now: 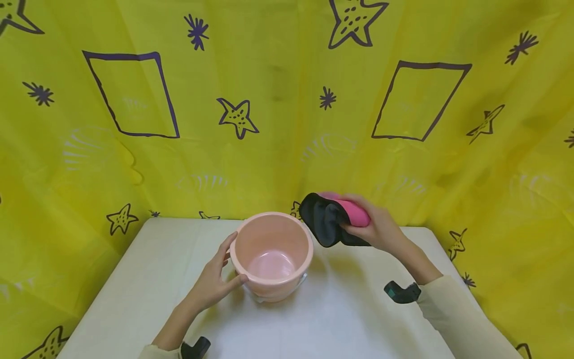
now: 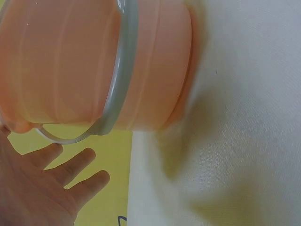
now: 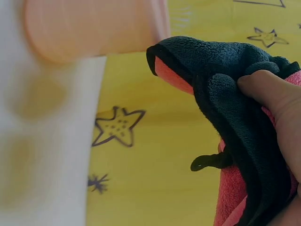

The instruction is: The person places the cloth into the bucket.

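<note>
In the right wrist view, most fingers of my right hand [image 3: 286, 115] are hidden behind the folded black-and-pink plush cloth [image 3: 235, 113] they grip; the top edge crops the round peach-pink plastic bucket [image 3: 94, 28]. At the head view's centre, the bucket stands upright on the white table [image 1: 134, 299], its rim against my left hand [image 1: 217, 281], spread wide. Right of centre, my right hand holds the cloth raised beside the rim, forearm slanting from the lower right.
</note>
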A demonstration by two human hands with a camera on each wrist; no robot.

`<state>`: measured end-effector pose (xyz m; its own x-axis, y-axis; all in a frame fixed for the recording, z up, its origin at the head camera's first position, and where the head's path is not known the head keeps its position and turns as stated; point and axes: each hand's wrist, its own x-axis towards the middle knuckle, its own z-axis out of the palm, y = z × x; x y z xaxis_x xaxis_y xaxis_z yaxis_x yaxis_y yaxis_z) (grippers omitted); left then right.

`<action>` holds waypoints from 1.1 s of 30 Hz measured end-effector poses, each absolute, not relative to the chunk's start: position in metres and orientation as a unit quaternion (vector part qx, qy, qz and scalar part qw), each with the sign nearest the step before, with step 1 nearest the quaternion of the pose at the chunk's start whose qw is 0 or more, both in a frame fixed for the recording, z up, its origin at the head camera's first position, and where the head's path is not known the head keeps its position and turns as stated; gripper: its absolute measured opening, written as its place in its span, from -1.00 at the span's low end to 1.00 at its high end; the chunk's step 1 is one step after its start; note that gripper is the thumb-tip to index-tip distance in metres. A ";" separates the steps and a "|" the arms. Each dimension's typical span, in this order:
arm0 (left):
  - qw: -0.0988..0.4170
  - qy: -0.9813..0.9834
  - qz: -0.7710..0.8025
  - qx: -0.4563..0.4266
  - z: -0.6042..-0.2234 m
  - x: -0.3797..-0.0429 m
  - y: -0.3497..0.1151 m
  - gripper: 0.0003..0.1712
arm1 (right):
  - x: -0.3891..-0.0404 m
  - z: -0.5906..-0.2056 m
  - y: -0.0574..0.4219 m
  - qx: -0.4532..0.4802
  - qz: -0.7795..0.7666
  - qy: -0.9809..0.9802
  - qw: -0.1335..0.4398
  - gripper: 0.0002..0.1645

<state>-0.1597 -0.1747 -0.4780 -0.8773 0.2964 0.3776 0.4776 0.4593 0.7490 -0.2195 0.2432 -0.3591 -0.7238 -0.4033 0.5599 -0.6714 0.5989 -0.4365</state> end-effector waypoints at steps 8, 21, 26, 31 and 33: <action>0.097 -0.847 -0.470 -0.229 -0.479 -0.161 -0.175 0.19 | -0.224 -0.330 0.219 0.333 0.337 -0.866 0.158 -0.24; 0.084 -0.848 -0.475 -0.217 -0.475 -0.158 -0.173 0.18 | -0.242 -0.306 0.160 0.399 0.320 -0.859 0.031 -0.27; 0.083 -0.850 -0.474 -0.215 -0.475 -0.157 -0.172 0.18 | -0.248 -0.313 0.134 0.424 0.308 -0.850 -0.052 -0.33; 0.083 -0.853 -0.470 -0.212 -0.475 -0.157 -0.173 0.18 | -0.249 -0.324 0.110 0.433 0.278 -0.851 -0.105 -0.37; 0.082 -0.854 -0.468 -0.211 -0.475 -0.158 -0.173 0.18 | -0.249 -0.328 0.102 0.432 0.273 -0.851 -0.125 -0.36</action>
<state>-0.1576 -0.1726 -0.4755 -0.8979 0.2830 0.3370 0.4364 0.4732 0.7652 -0.2494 0.1024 -0.3284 -0.5956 -0.8030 0.0222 -0.6662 0.4783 -0.5722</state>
